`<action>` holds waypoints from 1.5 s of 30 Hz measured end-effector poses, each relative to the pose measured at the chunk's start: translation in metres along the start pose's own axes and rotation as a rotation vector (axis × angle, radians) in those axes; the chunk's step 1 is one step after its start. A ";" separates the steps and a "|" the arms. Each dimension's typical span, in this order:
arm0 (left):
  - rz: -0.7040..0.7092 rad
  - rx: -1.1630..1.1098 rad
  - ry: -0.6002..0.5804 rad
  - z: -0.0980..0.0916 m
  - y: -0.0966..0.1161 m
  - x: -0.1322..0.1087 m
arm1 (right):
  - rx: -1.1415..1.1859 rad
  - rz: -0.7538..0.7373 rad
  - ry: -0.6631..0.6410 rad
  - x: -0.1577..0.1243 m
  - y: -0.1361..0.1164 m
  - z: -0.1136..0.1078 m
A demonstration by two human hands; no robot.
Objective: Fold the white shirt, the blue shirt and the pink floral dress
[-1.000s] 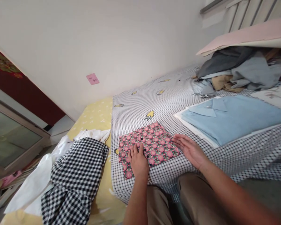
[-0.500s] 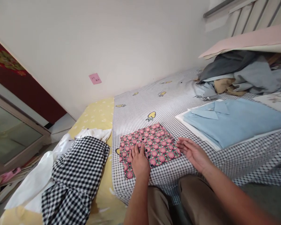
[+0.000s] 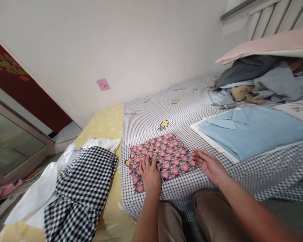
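A folded pink floral garment (image 3: 173, 154) with dark buttons lies flat before me on the checked cloth. My left hand (image 3: 150, 174) rests palm down on its left part, fingers spread, holding nothing. Beside its right edge is my right hand (image 3: 209, 166), turned partly palm up with its fingers loosely stretched and nothing held in them. I cannot tell whether those fingertips touch the fabric. To the right of that hand a folded light blue shirt (image 3: 262, 131) lies on a white sheet-like backing (image 3: 218, 148).
At left, a black-and-white checked garment (image 3: 86, 178) with white fabric (image 3: 35, 195) lies on a yellow cover (image 3: 103, 117). Rumpled grey and tan clothes (image 3: 270, 79) are heaped at the back right under a pink board-like sheet (image 3: 270, 43). The checked cloth (image 3: 151, 116) meets a wall (image 3: 151, 47).
Both hands stay nearly where they were, the left still on the floral garment. The whole view has shifted very slightly.
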State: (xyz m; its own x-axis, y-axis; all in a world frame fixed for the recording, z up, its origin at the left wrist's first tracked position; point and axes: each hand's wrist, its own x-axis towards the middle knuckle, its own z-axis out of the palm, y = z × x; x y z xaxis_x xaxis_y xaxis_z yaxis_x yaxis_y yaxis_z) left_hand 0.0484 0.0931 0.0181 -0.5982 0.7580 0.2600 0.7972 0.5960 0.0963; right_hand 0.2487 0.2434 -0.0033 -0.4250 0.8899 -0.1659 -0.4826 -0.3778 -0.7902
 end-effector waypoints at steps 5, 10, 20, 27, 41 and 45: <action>0.010 0.009 -0.012 -0.001 -0.002 0.001 | -0.006 -0.001 -0.006 0.000 0.001 -0.002; 0.012 0.014 -0.014 0.001 -0.001 0.001 | -0.023 -0.004 -0.021 0.001 0.001 -0.004; 0.025 0.060 0.008 0.000 -0.001 0.001 | -0.217 0.030 0.060 -0.016 0.004 0.003; 0.047 0.109 0.022 0.001 -0.002 0.004 | -0.480 0.089 -0.023 -0.035 0.010 -0.011; 0.041 0.102 0.041 0.001 0.001 0.003 | -0.689 0.175 -0.218 -0.035 0.010 0.007; 0.037 0.069 0.025 0.002 0.001 0.003 | -0.589 0.076 -0.054 -0.027 0.016 0.017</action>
State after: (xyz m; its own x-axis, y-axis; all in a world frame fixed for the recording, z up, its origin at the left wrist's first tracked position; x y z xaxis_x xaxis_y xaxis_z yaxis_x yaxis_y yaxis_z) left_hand 0.0470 0.0960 0.0172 -0.5657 0.7732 0.2865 0.8104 0.5855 0.0201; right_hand 0.2391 0.2089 -0.0011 -0.4877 0.8456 -0.2170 0.0508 -0.2207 -0.9740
